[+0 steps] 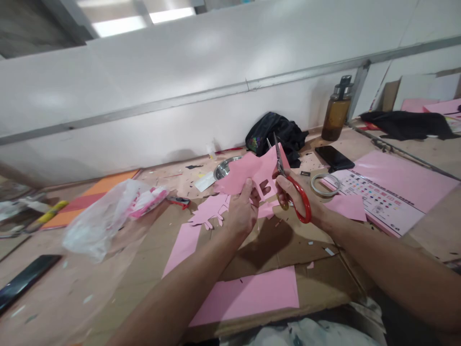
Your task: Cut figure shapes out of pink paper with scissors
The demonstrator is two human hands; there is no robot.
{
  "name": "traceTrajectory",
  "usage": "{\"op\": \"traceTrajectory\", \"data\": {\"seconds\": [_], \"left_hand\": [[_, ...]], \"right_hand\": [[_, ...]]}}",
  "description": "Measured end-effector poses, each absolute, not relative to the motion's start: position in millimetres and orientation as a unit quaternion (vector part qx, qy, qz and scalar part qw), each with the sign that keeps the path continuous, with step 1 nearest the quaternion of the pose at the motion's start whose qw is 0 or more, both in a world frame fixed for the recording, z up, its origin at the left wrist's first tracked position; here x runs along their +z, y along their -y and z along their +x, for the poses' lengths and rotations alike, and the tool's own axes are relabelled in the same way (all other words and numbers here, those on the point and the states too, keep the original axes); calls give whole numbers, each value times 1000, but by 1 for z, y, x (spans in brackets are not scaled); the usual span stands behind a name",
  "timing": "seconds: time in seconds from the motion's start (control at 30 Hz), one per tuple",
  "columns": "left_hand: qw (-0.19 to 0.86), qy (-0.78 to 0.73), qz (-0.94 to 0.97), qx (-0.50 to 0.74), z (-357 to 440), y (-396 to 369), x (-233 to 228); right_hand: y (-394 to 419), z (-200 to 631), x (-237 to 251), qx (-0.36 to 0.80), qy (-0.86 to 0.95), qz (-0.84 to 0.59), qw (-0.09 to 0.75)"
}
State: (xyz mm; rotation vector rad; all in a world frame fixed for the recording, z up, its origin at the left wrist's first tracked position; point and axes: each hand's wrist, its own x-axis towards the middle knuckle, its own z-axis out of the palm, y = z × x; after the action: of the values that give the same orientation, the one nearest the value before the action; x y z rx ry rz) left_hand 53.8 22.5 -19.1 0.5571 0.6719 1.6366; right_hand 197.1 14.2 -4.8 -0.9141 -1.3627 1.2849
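We cut pink paper with red scissors.

Our left hand pinches the pink paper up above the surface, arm reaching forward. Our right hand grips the red scissors, blades open and pointing up into the paper.

Beyond my hands I see a black bag slumped against the white partition, with a steel bowl just left of it. Farther right stands an amber bottle, and nearer, a dark phone and a roll of clear tape. Well left of my hands lies a crumpled plastic bag (pink print inside), plus another phone at the near left edge. Under my forearms lies brown cardboard.
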Motion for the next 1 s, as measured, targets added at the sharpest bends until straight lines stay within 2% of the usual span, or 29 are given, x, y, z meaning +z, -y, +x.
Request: {"op": "traceTrajectory", "data": {"seconds": [1.0], "left_hand": [[616,-281,253,691,56,-19,-13]], "right_hand": [[-13,197,-4,522,565,-382,512]]}}
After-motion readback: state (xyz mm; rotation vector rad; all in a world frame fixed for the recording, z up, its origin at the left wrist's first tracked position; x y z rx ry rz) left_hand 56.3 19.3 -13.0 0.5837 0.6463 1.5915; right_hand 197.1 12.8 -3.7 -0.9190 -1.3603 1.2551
